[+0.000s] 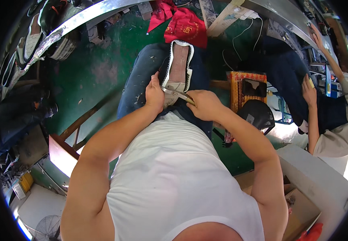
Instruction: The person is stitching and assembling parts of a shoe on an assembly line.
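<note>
A shoe upper (179, 66) lies bottom up on my lap, toe end toward me. Its sole side shows a brown insole board, with white edging folded round it. My left hand (154, 96) is closed on the near left side of the shoe, thumb pointing up along its edge. In my right hand (207, 105) are metal pliers (179, 94), gripped by the handles. Their head reaches left across the toe part, close to my left fingers. Whether the jaws pinch the material cannot be made out.
Beyond my knees a red cloth (187, 28) hangs below a metal-edged bench (89, 15). Several shoes (31, 42) sit at the upper left. To the right are a patterned stool (238, 94) bearing a phone (254, 87), a black cap (257, 114), and a seated co-worker (330, 116).
</note>
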